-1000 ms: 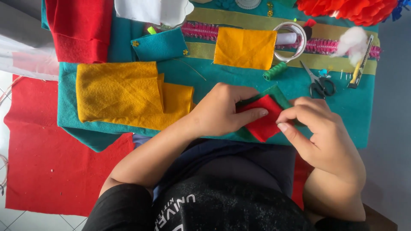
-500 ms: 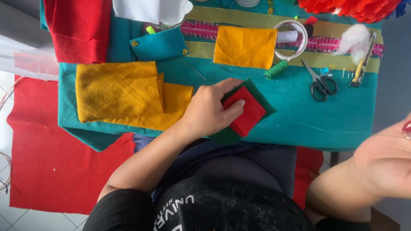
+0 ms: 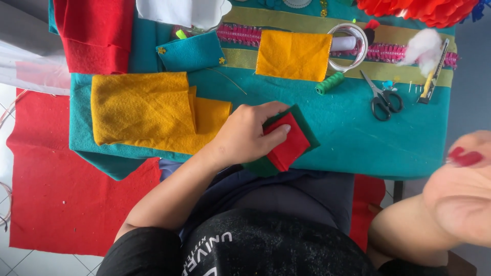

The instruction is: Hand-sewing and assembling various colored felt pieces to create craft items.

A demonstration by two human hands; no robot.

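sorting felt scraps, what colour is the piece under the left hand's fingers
Red felt piece, on dark green felt; head view.

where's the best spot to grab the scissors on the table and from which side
Grip the scissors by the black handle loops, which lie at the end nearer the person. The blades point away and to the left, towards the green thread spool, so coming in from the near table edge probably meets the loops first and keeps fingers off the tips. The right hand is lifted off to that side, with nothing visible in it.
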